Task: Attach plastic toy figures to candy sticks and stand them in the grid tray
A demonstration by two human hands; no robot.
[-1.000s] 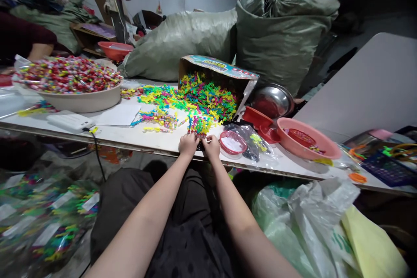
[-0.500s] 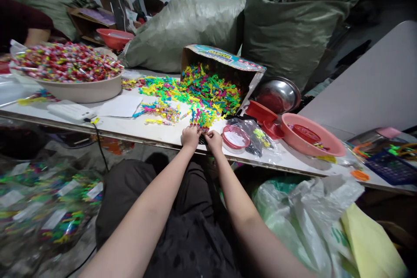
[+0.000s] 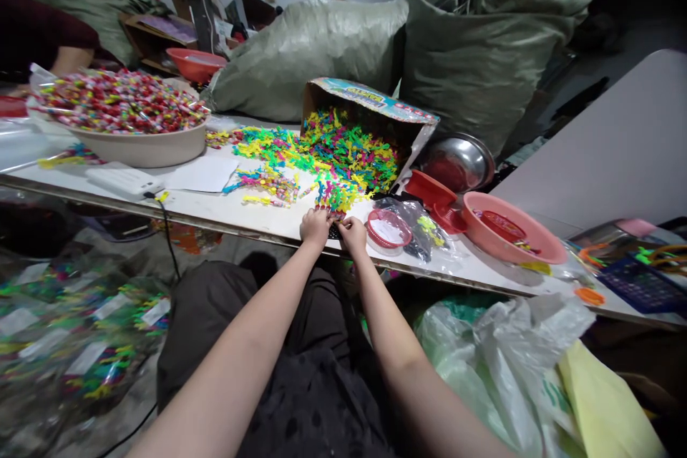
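My left hand [image 3: 315,227] and my right hand [image 3: 353,235] are close together at the table's front edge, fingers curled in. What each one pinches is too small and too covered to name. Between them shows a bit of a black perforated piece [image 3: 334,231]. Just beyond my fingertips lies a bunch of small coloured plastic figures [image 3: 338,193] in green, yellow, blue and pink. It joins a larger heap of such figures [image 3: 357,150] spilling from a cardboard box [image 3: 376,96] tipped on its side. Left of my hands are small wrapped candy-like pieces with coloured tops [image 3: 268,184].
A beige tub [image 3: 144,147] heaped with wrapped pieces stands left, near a white power bank [image 3: 123,180] with a cable. Right are a small red-rimmed round container [image 3: 389,227], a pink basin [image 3: 509,229] and a metal bowl [image 3: 456,161]. Large sacks [image 3: 316,50] stand behind. Another person's arm [image 3: 72,59] shows far left.
The view has shifted slightly. My two hands stay together at the same place on the table edge, with only small finger movement.
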